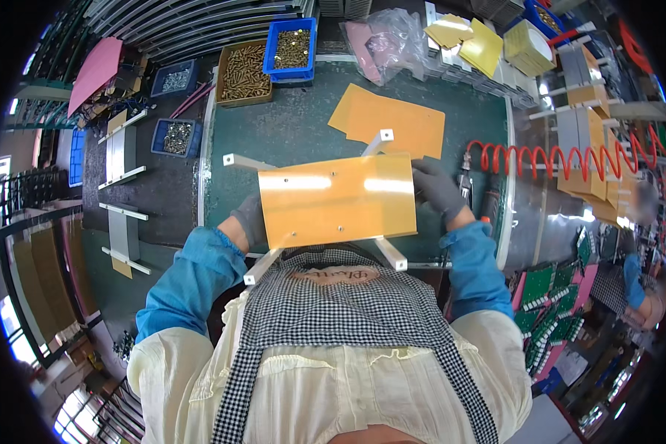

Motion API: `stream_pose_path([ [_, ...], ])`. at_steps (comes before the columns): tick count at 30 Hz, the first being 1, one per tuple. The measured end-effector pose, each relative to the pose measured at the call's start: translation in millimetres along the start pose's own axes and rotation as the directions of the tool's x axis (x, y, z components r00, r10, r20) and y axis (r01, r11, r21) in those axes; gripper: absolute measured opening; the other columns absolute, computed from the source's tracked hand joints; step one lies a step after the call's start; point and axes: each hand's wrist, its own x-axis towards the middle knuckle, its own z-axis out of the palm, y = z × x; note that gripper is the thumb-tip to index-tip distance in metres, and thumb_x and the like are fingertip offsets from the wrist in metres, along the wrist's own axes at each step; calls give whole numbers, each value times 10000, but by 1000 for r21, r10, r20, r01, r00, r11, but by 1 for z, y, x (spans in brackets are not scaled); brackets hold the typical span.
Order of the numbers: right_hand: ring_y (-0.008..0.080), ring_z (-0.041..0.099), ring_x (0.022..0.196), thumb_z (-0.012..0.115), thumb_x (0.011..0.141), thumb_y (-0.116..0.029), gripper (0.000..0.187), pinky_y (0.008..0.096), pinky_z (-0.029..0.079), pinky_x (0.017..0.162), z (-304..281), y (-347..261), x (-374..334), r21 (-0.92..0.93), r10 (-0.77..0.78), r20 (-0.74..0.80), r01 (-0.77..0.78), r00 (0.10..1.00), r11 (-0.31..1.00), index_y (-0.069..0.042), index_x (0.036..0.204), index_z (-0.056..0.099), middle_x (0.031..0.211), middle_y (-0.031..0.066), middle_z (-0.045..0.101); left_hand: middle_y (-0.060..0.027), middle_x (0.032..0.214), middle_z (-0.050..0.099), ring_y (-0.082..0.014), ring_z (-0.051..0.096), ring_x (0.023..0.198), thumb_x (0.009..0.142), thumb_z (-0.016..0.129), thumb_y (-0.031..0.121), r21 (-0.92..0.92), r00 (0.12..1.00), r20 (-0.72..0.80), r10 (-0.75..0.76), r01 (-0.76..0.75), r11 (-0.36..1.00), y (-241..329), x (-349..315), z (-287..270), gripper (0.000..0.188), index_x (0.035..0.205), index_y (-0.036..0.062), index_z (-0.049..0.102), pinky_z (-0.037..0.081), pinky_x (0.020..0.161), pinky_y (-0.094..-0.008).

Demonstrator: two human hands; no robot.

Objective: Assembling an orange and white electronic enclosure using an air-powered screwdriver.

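A flat box-like unit with a glossy yellow-orange face (pixel 333 203) is held up in front of my apron. Several small screws or holes show on that face, and white square bars (pixel 263 265) stick out past its corners. My left hand (pixel 251 220), in a dark grey glove, grips its left edge, with the fingertips hidden behind it. At the opposite edge my right hand (pixel 436 189), gloved alike, curls its fingers round the side. Beyond the unit, loose yellow-orange sheets (pixel 396 122) lie overlapping on the green work mat (pixel 296 122).
A power screwdriver (pixel 464 181) on a coiled red air hose (pixel 547 155) stands right of my right hand. At the back are a box of brass-coloured screws (pixel 244 72) and a blue bin (pixel 290 52) of small brass parts. Similar units (pixel 122 155) sit to the left; a co-worker (pixel 636 288) is far right.
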Motion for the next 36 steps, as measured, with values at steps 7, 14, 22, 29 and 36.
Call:
stream_pose_path([
  [7, 157, 635, 924, 576, 953, -260, 313, 324, 541, 776, 44, 11, 45, 420, -304, 484, 87, 821, 903, -46, 1179, 611, 1066, 89, 663, -137, 1168, 645, -243, 659, 972, 1008, 417, 222, -178, 997, -23, -79, 74, 981, 2, 1, 4, 331, 1231, 25, 562, 556, 825, -388],
  [14, 144, 640, 904, 549, 973, -181, 268, 293, 551, 768, 38, 8, 59, 591, -185, 700, -415, 689, 692, -51, 1206, 585, 1098, 59, 650, -126, 1169, 645, -235, 659, 980, 1011, 417, 255, 344, 989, 87, 120, -143, 928, -2, 0, 6, 342, 1232, 37, 563, 557, 826, -394],
  [22, 159, 660, 857, 561, 960, -181, 259, 301, 563, 712, 21, -39, 30, 662, -525, 505, 83, 685, 745, -38, 1173, 603, 1035, 86, 671, -139, 1153, 640, -239, 663, 964, 1004, 440, 300, -2, 952, -49, 301, -302, 953, 76, -10, 82, 377, 1245, 32, 552, 572, 800, -366],
  [29, 309, 560, 1148, 690, 812, -160, 475, 400, 502, 931, 31, -118, -17, -287, -956, 266, 957, 125, 45, -38, 1238, 521, 1321, 167, 500, -115, 990, 637, -223, 640, 935, 1001, 424, 327, -19, 667, 196, 719, -730, 683, 113, -43, 113, 365, 1168, 30, 556, 546, 811, -356],
  [36, 404, 597, 1038, 746, 716, -93, 590, 423, 542, 812, 50, -42, 6, -449, -924, 374, 856, -79, -255, -80, 1253, 501, 1267, 243, 471, -13, 716, 556, -103, 539, 660, 990, 468, 358, 303, 445, -98, 890, -838, 453, 55, -45, 83, 344, 924, 50, 605, 452, 610, -253],
])
